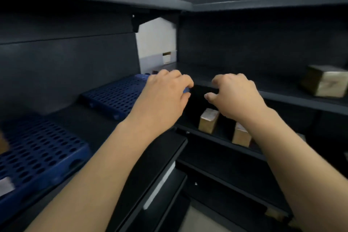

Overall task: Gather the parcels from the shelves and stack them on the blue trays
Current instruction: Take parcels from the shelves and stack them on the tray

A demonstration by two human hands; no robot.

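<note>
In the head view little looks done. The far tray (116, 94) lies bare, and the near tray (37, 156), in front of it, shows only blurred scraps at its edge (parcels, perhaps). Right of the far tray a big parcel (325, 81) sits higher, with a small parcel (208, 119) and a third parcel (242, 134) lower. All three are on shelves and not yet gathered. The left hand (165, 96) curls over the far tray's corner, and I cannot tell whether its grip holds anything. The right hand (237, 96), just right of that corner, is loosely spread and empty.

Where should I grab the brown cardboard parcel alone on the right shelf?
Likely by two opposite side faces of the brown cardboard parcel, from the dark shelf's open front: it sits flat, an edge turned toward you, shelf bare on its left.
</note>
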